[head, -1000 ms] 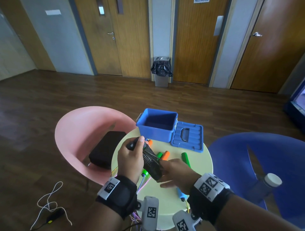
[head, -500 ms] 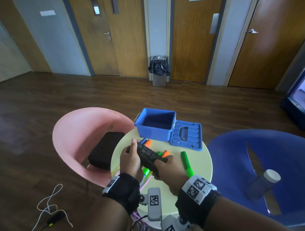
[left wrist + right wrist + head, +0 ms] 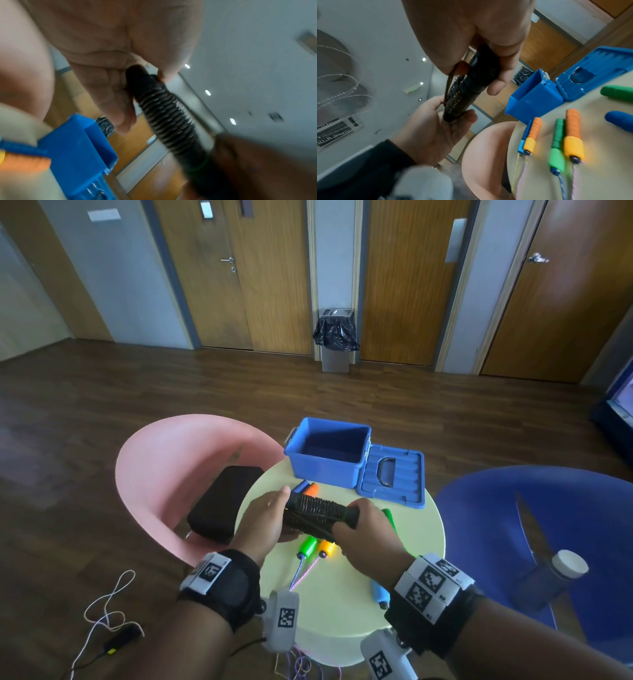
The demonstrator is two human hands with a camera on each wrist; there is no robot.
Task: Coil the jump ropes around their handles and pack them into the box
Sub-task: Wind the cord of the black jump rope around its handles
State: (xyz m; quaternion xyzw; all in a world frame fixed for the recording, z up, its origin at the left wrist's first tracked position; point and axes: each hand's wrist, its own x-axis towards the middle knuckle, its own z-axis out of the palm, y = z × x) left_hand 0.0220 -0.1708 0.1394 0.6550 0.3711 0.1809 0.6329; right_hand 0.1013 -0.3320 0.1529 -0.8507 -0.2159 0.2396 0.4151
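Observation:
A black jump rope (image 3: 317,513), its cord coiled tightly round its handles, hangs level above the round table (image 3: 418,546). My left hand (image 3: 275,510) grips its left end, thumb on top. My right hand (image 3: 354,518) grips the right end. In the left wrist view the coiled rope (image 3: 169,121) runs from my left fingers (image 3: 111,102) toward the other hand. In the right wrist view my right hand (image 3: 489,75) wraps the rope (image 3: 462,97). The open blue box (image 3: 329,453) stands just beyond, nothing visible inside it.
The box lid (image 3: 390,474) lies flat to the right of the box. Loose ropes with orange handles (image 3: 573,132), green handles (image 3: 558,138) and a blue handle (image 3: 378,594) lie on the table. A pink chair (image 3: 164,467) holding a black case (image 3: 222,501) stands left, a blue chair (image 3: 548,508) right.
The black rope bundle has swung from steeply tilted to nearly level. My right hand has come from under its lower end to grip its right end.

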